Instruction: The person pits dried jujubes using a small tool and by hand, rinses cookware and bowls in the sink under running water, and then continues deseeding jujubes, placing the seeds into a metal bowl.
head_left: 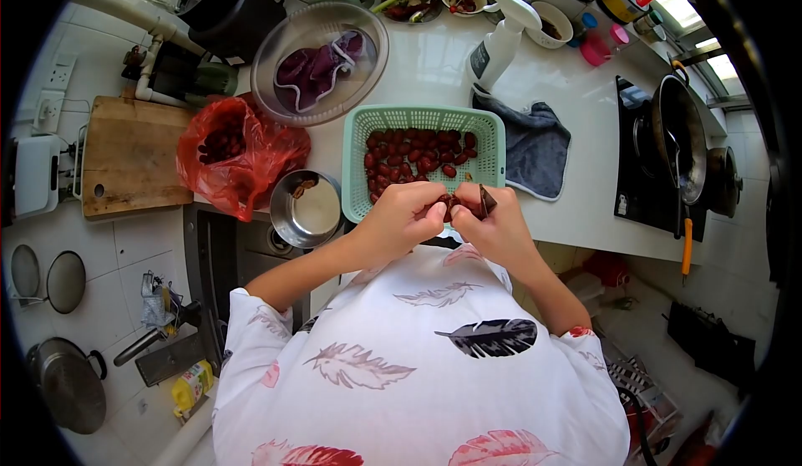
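Both hands meet over the front edge of a green basket (497,144) that holds many red dates (418,150). My left hand (403,222) is closed on a dark red date (449,204) between the fingertips. Opposite it, my right hand (493,225) pinches the same date, and a dark pointed blade (485,200) sticks up from its fingers. The handle of the blade is hidden in the hand. To the left of the basket is a steel bowl (317,213) with a few brown bits at its rim.
A red plastic bag (271,152) of dates and a wooden board (138,148) are at the left. Behind stand a plastic basin (263,65) with a purple cloth and a white spray bottle (494,52). A grey cloth (539,152) and a stove with a pan (689,132) are at the right.
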### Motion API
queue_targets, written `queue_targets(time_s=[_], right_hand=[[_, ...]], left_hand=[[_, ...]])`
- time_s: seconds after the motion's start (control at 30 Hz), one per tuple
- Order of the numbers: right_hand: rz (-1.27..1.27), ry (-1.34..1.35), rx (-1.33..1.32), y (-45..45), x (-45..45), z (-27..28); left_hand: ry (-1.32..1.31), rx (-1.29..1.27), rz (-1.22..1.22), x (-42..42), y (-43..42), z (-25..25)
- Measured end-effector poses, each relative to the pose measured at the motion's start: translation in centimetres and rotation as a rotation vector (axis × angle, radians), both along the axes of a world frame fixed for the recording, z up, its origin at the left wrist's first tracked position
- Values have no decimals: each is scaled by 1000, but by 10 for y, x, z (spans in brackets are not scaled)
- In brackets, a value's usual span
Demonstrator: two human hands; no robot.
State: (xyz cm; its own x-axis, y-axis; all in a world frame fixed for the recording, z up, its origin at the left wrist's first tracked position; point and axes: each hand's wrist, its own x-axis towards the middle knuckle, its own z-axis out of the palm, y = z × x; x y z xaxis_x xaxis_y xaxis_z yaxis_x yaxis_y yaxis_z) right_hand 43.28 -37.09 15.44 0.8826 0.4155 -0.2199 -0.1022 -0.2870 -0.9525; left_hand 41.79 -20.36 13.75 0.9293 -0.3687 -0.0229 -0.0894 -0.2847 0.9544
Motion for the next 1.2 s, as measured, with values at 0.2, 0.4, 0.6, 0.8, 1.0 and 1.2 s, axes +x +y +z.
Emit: queue_targets(time_s=[0.2, 0.4, 0.6, 0.8, 1.0, 1.2], right_hand=[[133, -32, -87, -6, 3, 12], [396, -258, -160, -10, 4, 11], [110, -51, -39, 1, -2, 0], [-7, 14, -23, 2, -3, -3], [-73, 179, 105, 3, 0, -21], [-68, 339, 214, 3, 3, -23]], left_hand=[[51, 99, -133, 2, 10, 9], [-3, 230, -476, 10, 19, 13], [-146, 137, -217, 4, 8, 3], [-208, 68, -85, 1, 4, -9], [-191, 35, -2, 1, 3, -13], [-27, -62, 94, 2, 0, -20]])
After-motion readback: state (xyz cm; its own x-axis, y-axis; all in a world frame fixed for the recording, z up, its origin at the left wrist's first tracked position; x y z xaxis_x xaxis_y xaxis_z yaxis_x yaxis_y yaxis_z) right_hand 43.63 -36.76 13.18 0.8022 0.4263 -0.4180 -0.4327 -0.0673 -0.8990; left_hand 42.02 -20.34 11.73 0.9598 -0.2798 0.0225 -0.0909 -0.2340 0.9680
